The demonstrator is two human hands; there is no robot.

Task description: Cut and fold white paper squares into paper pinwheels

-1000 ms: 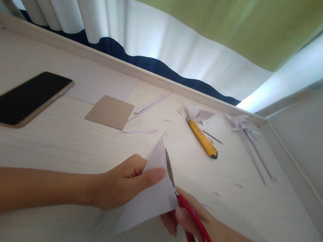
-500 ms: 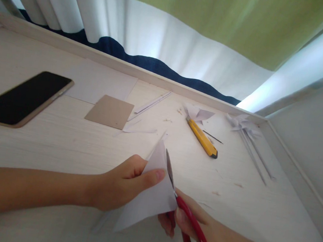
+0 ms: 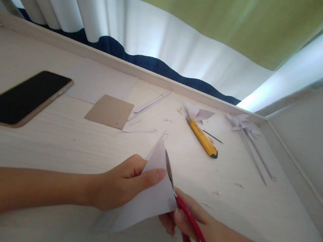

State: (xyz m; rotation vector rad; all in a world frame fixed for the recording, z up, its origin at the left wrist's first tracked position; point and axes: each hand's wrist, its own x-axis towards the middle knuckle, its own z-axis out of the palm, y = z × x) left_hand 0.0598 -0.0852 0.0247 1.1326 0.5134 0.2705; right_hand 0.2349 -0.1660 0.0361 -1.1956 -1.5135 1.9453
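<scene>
My left hand (image 3: 123,184) pinches a folded white paper triangle (image 3: 149,200) just above the pale wooden desk (image 3: 61,137), thumb on its upper face. My right hand (image 3: 210,234) grips red-handled scissors (image 3: 189,224) from the lower right. The metal blades run up along the paper's right edge, nearly closed, with their tip near the triangle's upper point.
A black phone (image 3: 22,96) lies at the left, with a white sheet (image 3: 99,81) and a brown card square (image 3: 110,111) beside it. A yellow utility knife (image 3: 202,137), paper strips (image 3: 150,104) and paper pinwheels on sticks (image 3: 247,130) lie further back. A curtain hangs behind the desk's raised rim.
The right hand and the scissors handles have shifted slightly left and down along the paper's edge. The left hand and paper have barely moved.
</scene>
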